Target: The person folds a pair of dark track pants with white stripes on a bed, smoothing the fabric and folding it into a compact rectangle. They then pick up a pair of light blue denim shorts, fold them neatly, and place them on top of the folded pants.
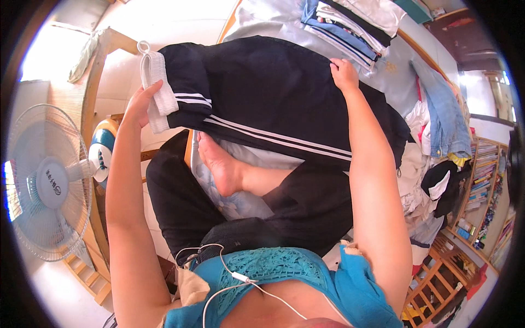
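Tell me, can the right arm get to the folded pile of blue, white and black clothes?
Probably yes: the folded pile lies just past the right grip, with only shiny pale sheet between. But it's holding black cloth trousers with white stripes, so may need freeing.

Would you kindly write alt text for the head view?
The left hand holds the white waistband of black striped track pants, the right hand their far edge. Folded clothes lie stacked beyond, an electric fan at left.
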Tool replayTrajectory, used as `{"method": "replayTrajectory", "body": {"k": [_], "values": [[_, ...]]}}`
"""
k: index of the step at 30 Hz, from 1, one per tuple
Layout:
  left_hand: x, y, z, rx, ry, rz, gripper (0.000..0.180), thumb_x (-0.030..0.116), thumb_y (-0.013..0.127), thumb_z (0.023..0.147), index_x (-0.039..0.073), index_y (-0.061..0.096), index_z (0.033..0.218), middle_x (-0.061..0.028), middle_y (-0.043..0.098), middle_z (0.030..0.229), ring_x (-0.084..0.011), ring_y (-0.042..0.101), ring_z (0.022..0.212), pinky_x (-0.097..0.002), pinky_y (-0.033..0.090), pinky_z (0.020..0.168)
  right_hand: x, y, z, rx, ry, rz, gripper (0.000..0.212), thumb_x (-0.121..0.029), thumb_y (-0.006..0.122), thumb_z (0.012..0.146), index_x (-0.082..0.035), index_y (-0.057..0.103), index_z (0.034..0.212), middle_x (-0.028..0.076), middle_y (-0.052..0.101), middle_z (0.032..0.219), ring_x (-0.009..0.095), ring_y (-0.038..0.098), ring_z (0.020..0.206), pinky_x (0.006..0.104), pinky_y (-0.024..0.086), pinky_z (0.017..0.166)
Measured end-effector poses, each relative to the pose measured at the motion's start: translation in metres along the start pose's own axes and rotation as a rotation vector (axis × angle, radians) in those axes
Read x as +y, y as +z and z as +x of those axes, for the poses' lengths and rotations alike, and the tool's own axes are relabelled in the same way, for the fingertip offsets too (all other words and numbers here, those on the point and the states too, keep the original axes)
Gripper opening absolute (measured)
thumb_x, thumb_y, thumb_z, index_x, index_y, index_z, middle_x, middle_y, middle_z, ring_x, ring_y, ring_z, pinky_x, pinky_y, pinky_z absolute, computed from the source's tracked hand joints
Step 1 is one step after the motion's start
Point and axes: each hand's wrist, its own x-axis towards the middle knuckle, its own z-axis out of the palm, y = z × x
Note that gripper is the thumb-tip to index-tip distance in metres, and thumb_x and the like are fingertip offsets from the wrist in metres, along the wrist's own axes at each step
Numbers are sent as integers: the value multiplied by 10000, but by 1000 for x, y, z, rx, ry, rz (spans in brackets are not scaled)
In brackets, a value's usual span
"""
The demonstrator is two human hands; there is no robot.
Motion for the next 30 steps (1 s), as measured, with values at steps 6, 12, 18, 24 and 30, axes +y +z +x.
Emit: {"method": "replayTrajectory", "body": {"k": [6, 12, 18, 24, 30], "values": [[-19, -38, 16, 72, 0, -94, 409, 236, 605, 863, 52, 460, 1199, -101, 586, 1053, -226, 595, 907, -383, 491, 798, -59, -77, -60, 175, -565, 24, 166, -123, 619, 767, -193, 675, 906, 24, 423, 641, 228, 478, 603, 352, 370, 556], [-40, -56, 27, 156, -49, -251, 399, 203, 603, 865, 34, 459, 1196, -96, 587, 1052, -235, 597, 914, -387, 504, 806, -47, -76, -132, -274, -593, -29, 336, -134, 622, 744, -169, 601, 1078, 35, 506, 850, 210, 519, 812, 346, 413, 710], [-47, -69, 32, 2, -8, -265, 411, 199, 612, 860, 47, 452, 1207, -108, 575, 1063, -252, 587, 941, -402, 489, 827, -38, -73, -104, -90, -261, -48, 265, -145, 593, 767, -147, 577, 1032, 59, 539, 915, 257, 548, 854, 411, 447, 682], [-42, -65, 24, 28, 29, -255, 451, 203, 634, 845, 45, 441, 1220, -105, 569, 1073, -256, 580, 962, -400, 488, 840, 29, -114, -114, 299, 459, -445, 434, -165, 610, 694, -105, 472, 1101, 192, 502, 1066, 377, 508, 990, 476, 464, 768], [-35, -60, 23, -35, 50, -245, 457, 216, 604, 867, 19, 425, 1238, -120, 563, 1103, -264, 574, 979, -396, 487, 855, 36, -119, -169, 66, 696, -230, 686, -378, 718, 692, -82, 402, 1223, 202, 499, 1161, 375, 498, 1063, 476, 430, 856]]}}
